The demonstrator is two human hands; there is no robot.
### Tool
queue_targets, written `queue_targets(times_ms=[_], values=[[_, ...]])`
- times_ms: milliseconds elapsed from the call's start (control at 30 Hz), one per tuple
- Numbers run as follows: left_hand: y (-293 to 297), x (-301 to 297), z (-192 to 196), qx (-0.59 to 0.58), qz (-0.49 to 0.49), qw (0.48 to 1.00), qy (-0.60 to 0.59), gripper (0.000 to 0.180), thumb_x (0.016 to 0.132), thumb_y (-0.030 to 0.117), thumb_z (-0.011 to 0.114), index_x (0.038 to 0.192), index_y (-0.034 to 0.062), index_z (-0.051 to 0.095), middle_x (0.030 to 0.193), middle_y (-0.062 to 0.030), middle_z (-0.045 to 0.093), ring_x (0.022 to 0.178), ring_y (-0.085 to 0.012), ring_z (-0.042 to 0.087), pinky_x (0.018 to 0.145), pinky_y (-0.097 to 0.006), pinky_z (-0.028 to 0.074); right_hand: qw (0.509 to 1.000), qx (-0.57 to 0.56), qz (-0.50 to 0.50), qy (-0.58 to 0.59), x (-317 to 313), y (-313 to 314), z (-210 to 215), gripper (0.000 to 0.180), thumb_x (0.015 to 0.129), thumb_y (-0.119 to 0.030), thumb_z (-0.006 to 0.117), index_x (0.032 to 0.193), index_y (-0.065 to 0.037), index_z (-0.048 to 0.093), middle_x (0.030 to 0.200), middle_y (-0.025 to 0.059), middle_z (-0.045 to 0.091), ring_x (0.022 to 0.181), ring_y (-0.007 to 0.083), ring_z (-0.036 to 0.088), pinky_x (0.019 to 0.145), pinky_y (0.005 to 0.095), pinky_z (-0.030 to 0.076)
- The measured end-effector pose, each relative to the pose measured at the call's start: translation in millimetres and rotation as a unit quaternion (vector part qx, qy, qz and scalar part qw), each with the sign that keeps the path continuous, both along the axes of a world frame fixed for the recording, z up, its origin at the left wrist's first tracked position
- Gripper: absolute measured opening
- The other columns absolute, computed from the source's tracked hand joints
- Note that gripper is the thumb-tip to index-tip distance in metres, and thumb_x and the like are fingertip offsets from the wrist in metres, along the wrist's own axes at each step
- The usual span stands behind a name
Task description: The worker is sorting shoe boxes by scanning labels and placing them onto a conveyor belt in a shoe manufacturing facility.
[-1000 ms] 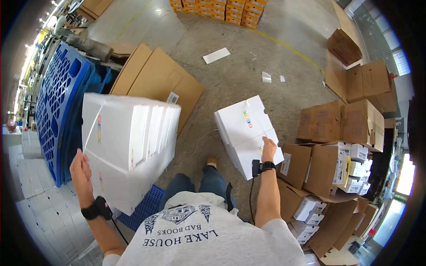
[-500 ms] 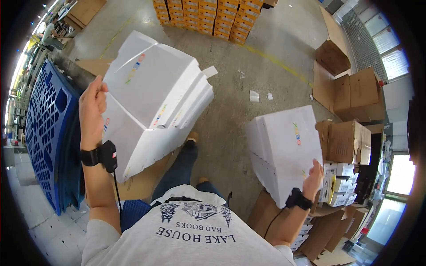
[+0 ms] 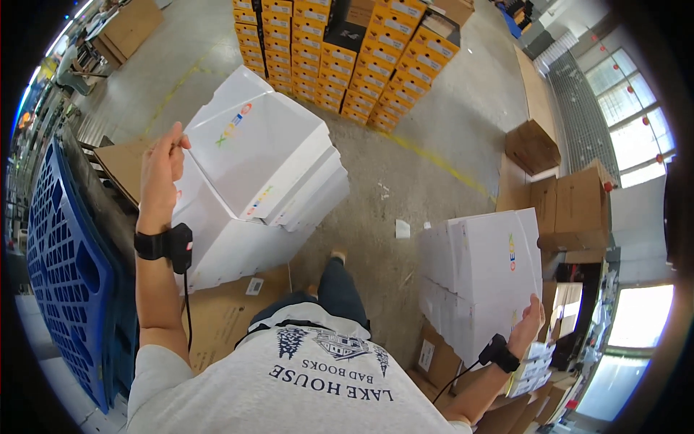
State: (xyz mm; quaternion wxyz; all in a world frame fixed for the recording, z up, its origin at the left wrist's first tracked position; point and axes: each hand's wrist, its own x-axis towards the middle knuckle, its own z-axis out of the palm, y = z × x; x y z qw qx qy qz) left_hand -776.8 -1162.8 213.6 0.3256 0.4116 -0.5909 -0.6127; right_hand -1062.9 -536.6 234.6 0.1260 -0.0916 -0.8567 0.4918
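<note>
Two bundles of white cardboard boxes with multicoloured lettering are at my sides. My left hand [image 3: 165, 166] has its fingers curled at the outer edge of the left bundle [image 3: 267, 145], whose stacked layers show on the side facing inward. On the other side, my right hand [image 3: 530, 324] is closed at the outer edge of the right bundle [image 3: 481, 267]. The boxes hide the exact grip of both hands. Each wrist wears a black strap with a small device and a cable.
A blue plastic pallet [image 3: 65, 289] leans at the left. Ahead stand stacks of orange boxes [image 3: 325, 58] beside a yellow floor line [image 3: 434, 163]. Brown cartons [image 3: 578, 206] line the right side. White scraps [image 3: 403, 229] lie on the concrete, and a person [image 3: 72, 71] is far left.
I have stepped forward: the orange boxes look closer, and the floor scraps and pallet sit lower in view. Both white bundles have travelled along with my hands.
</note>
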Motion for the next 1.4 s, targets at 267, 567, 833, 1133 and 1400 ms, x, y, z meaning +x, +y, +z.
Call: queue_targets(times_ms=[267,567,833,1133,1400], values=[[-170.3,-22.2,-10.0,-0.064,0.154,0.986,0.012,0.038,0.098,0.037,0.057,0.077,0.0046,0.057,0.053,0.0091,0.025,0.044,-0.0022,0.018,0.043,-0.025,0.012,0.989,-0.003,0.139,-0.039,-142.8,-206.9,-82.0,0.035,0.086,-0.014,0.065,0.061,-0.013,0.041,0.063,-0.0081,0.03,0.061,0.0059,0.027,0.056,0.0285,0.023],[-324.5,-13.8,-10.2,-0.085,0.334,0.939,0.017,0.04,0.099,0.036,0.056,0.074,0.0058,0.056,0.05,0.009,0.026,0.044,-0.002,0.018,0.044,-0.025,0.011,0.893,0.036,0.364,-0.261,-212.0,-544.4,-174.3,0.029,0.085,-0.014,0.067,0.062,-0.009,0.05,0.062,-0.0078,0.038,0.059,0.005,0.034,0.053,0.0276,0.025],[-486.6,26.9,-35.5,-0.143,0.443,0.883,-0.064,0.044,0.099,0.04,0.054,0.074,0.0037,0.058,0.049,0.0089,0.024,0.044,-0.0024,0.017,0.044,-0.025,0.012,0.798,-0.016,0.514,-0.312,-209.1,-910.3,-203.5,0.029,0.086,-0.017,0.068,0.064,-0.012,0.051,0.063,-0.0083,0.037,0.059,0.0043,0.033,0.054,0.0258,0.026],[-652.4,87.3,-42.9,-0.053,0.59,0.805,-0.037,0.042,0.099,0.039,0.055,0.074,0.0047,0.057,0.049,0.0097,0.024,0.042,-0.0016,0.017,0.042,-0.024,0.012,0.743,-0.096,0.564,-0.349,-138.4,-1291.9,-181.4,0.036,0.09,-0.016,0.066,0.066,-0.017,0.038,0.063,-0.01,0.03,0.054,0.0013,0.028,0.048,0.0232,0.021],[-803.5,117.2,-71.6,-0.043,0.723,0.68,-0.116,0.039,0.098,0.039,0.057,0.071,0.0118,0.054,0.053,0.0103,0.027,0.043,-0.0012,0.019,0.041,-0.023,0.012,0.725,-0.239,0.597,-0.245,-134.0,-1594.6,-243.1,0.027,0.09,-0.014,0.065,0.069,-0.014,0.048,0.065,-0.0096,0.038,0.055,0.0014,0.033,0.049,0.0213,0.025]])
